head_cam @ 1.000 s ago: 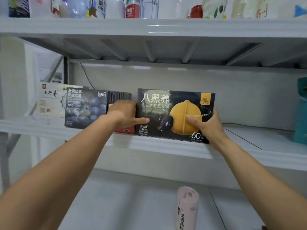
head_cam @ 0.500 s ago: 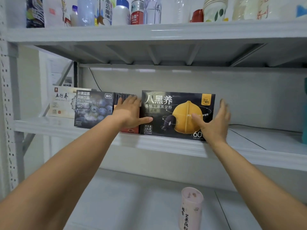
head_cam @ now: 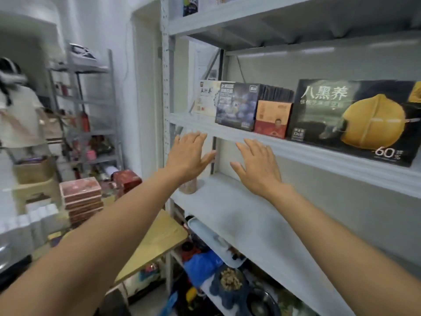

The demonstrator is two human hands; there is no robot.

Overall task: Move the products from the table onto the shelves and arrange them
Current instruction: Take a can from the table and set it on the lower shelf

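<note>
Both arms reach forward, palms facing away and fingers straight and spread. The left hand (head_cam: 190, 153) and the right hand (head_cam: 257, 166) hang side by side in the air, just below the front edge of the middle shelf (head_cam: 319, 158); neither holds anything.

The black box (head_cam: 355, 119) with the yellow fruit on its face stands upright on that shelf, to the right of both hands. It closes a row: an orange-red box (head_cam: 272, 119) sits just beside it, then a blueberry box (head_cam: 237, 106) and a white box (head_cam: 205, 99).

Half a second earlier the hands flanked the black box, the left at its left end and the right in front of its right end. Now they are lower and clear of it. The view has swung left, taking in a wooden table (head_cam: 159, 242) and a stack of red boxes (head_cam: 82, 199).
</note>
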